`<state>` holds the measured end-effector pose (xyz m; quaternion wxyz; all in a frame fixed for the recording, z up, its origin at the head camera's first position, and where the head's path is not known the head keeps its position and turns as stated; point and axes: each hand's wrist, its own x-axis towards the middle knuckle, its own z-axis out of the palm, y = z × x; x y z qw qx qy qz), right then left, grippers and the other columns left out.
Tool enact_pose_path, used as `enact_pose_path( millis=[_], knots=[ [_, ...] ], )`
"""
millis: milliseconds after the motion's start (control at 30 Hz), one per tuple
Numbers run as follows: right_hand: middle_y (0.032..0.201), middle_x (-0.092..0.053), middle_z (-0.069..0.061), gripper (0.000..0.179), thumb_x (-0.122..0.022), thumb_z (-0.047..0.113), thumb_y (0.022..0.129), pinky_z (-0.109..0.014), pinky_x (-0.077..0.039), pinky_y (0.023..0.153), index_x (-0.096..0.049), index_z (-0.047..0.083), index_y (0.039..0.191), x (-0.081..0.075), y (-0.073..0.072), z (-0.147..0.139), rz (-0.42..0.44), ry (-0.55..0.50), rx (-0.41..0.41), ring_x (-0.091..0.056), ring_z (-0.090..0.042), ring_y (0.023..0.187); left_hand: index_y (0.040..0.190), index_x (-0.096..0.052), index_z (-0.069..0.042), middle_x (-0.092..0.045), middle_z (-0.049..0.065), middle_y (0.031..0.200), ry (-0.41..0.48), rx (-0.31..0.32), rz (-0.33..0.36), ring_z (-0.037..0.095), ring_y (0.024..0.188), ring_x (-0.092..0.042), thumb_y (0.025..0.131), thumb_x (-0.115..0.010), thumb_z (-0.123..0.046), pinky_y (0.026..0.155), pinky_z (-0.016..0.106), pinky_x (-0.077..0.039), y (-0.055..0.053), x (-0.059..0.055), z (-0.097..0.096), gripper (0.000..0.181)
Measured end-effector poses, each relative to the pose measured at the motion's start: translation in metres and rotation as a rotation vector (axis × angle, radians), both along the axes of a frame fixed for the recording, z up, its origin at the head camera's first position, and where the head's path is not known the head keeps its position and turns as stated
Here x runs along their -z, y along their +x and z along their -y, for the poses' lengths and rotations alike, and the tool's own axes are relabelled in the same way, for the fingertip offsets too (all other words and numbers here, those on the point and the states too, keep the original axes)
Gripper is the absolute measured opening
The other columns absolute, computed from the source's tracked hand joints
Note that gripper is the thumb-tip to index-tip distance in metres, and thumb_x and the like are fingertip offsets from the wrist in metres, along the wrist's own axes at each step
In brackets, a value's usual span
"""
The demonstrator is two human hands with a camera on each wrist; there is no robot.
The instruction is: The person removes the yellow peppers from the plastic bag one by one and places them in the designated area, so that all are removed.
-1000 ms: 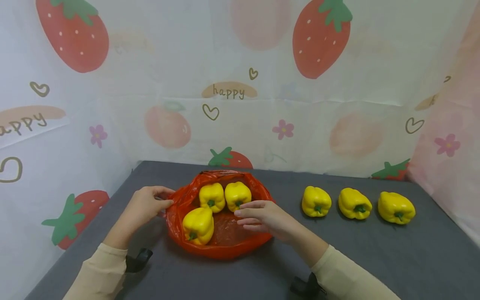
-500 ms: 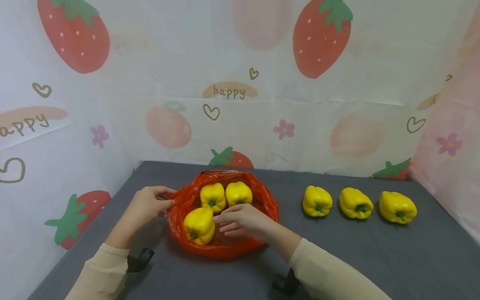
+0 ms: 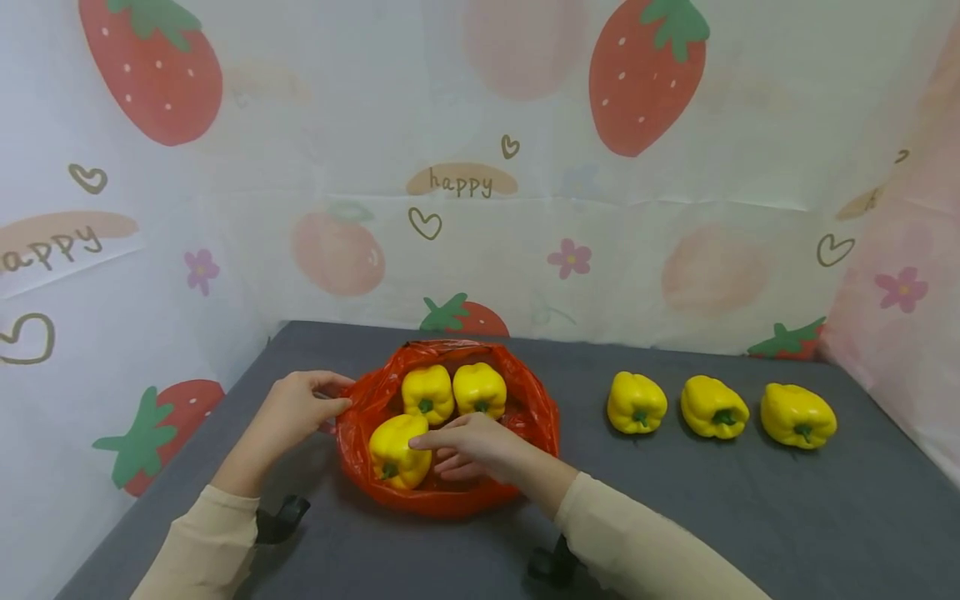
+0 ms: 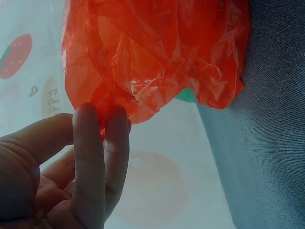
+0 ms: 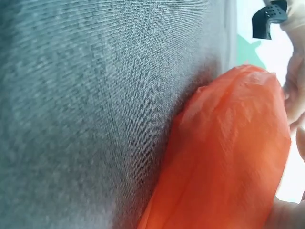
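Note:
A red plastic bag (image 3: 442, 502) lies with its mouth spread wide. Inside sit three yellow bell peppers: one at front left (image 3: 392, 446), one at back left (image 3: 427, 387) and one at back right (image 3: 478, 385). My left hand (image 3: 296, 412) pinches the bag's left rim between thumb and fingers; the left wrist view shows these fingertips on the crinkled plastic (image 4: 143, 62). Over the bag's mouth is my right hand (image 3: 476, 450), fingers extended, fingertips overlapping the right side of the front left pepper. In the right wrist view the bag's outer wall (image 5: 224, 157) covers much of that hand.
Three more yellow bell peppers, a left one (image 3: 637, 403), a middle one (image 3: 714, 407) and a right one (image 3: 798, 415), stand in a row right of the bag. Grey cloth (image 3: 675, 500) covers the table. A strawberry-print curtain (image 3: 525, 233) encloses the back and sides.
My right hand has moved left across the bag's mouth, from its right side to the front left pepper. The left hand keeps its hold on the rim.

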<state>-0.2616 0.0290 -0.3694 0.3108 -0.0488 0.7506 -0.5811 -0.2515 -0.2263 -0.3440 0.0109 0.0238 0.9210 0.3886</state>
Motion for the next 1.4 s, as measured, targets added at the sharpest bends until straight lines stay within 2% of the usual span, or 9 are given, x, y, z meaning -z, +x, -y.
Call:
enact_pose_path(
  millis=[200, 400, 533, 667, 833, 1100, 1300, 1400],
  knots=[
    [0.112, -0.068, -0.014, 0.055, -0.078, 0.041, 0.083, -0.038, -0.061, 0.086, -0.065, 0.001, 0.118, 0.002, -0.001, 0.008, -0.048, 0.069, 0.001, -0.070, -0.022, 0.096, 0.126, -0.064, 0.002, -0.069, 0.022, 0.112, 0.007, -0.004, -0.002, 0.015, 0.075, -0.069, 0.094, -0.067, -0.018, 0.072, 0.038, -0.063, -0.002, 0.002, -0.002, 0.038],
    [0.119, -0.063, -0.012, 0.073, -0.081, 0.047, 0.078, -0.041, -0.060, 0.087, -0.056, 0.000, 0.128, 0.001, -0.003, 0.016, -0.070, 0.118, 0.036, -0.069, -0.022, 0.096, 0.126, -0.064, 0.002, -0.069, 0.022, 0.111, 0.015, -0.006, 0.002, 0.015, 0.076, -0.068, 0.094, -0.068, -0.018, 0.072, 0.038, -0.063, -0.002, 0.002, -0.001, 0.038],
    [0.118, -0.063, -0.009, 0.072, -0.083, 0.046, 0.076, -0.042, -0.060, 0.087, -0.058, 0.001, 0.127, -0.001, -0.004, 0.020, -0.081, 0.146, 0.031, -0.067, -0.023, 0.095, 0.126, -0.064, 0.001, -0.069, 0.022, 0.112, 0.014, -0.011, 0.007, 0.015, 0.076, -0.068, 0.094, -0.067, -0.018, 0.073, 0.038, -0.063, -0.003, 0.003, 0.000, 0.038],
    [0.124, -0.061, -0.011, 0.079, -0.084, 0.043, 0.076, -0.043, -0.060, 0.088, -0.054, 0.000, 0.134, -0.002, -0.005, 0.024, -0.072, 0.176, 0.024, -0.067, -0.025, 0.095, 0.127, -0.064, 0.001, -0.069, 0.021, 0.112, 0.019, -0.016, 0.011, 0.015, 0.075, -0.067, 0.094, -0.067, -0.017, 0.074, 0.038, -0.063, -0.004, 0.003, 0.000, 0.037],
    [0.131, -0.058, -0.014, 0.087, -0.084, 0.040, 0.077, -0.045, -0.059, 0.091, -0.045, -0.001, 0.143, -0.002, -0.005, 0.025, -0.038, 0.153, 0.029, -0.067, -0.028, 0.102, 0.127, -0.064, 0.002, -0.069, 0.022, 0.112, 0.022, -0.013, 0.012, 0.015, 0.076, -0.067, 0.094, -0.067, -0.017, 0.072, 0.038, -0.063, -0.003, 0.003, 0.000, 0.038],
    [0.122, -0.060, -0.013, 0.069, -0.083, 0.033, 0.078, -0.045, -0.057, 0.094, -0.052, 0.001, 0.131, -0.002, -0.005, 0.024, 0.023, 0.084, 0.061, -0.064, -0.028, 0.104, 0.127, -0.064, 0.002, -0.069, 0.022, 0.111, 0.008, -0.020, 0.011, 0.014, 0.076, -0.067, 0.094, -0.067, -0.018, 0.072, 0.037, -0.063, -0.001, 0.000, -0.001, 0.038],
    [0.127, -0.058, -0.015, 0.070, -0.081, 0.028, 0.079, -0.046, -0.056, 0.097, -0.050, -0.001, 0.135, -0.002, -0.004, 0.021, 0.056, 0.013, 0.064, -0.061, -0.027, 0.109, 0.127, -0.064, 0.001, -0.069, 0.021, 0.112, 0.004, -0.022, 0.013, 0.014, 0.076, -0.067, 0.094, -0.067, -0.017, 0.073, 0.037, -0.063, -0.001, 0.001, 0.000, 0.037],
    [0.127, -0.058, -0.015, 0.062, -0.079, 0.026, 0.080, -0.045, -0.056, 0.096, -0.055, 0.000, 0.130, -0.003, -0.003, 0.017, 0.057, -0.005, 0.052, -0.062, -0.027, 0.108, 0.127, -0.064, 0.000, -0.069, 0.021, 0.112, 0.005, -0.025, 0.017, 0.015, 0.077, -0.067, 0.095, -0.066, -0.017, 0.074, 0.038, -0.063, -0.002, 0.002, 0.000, 0.037]
  ],
)
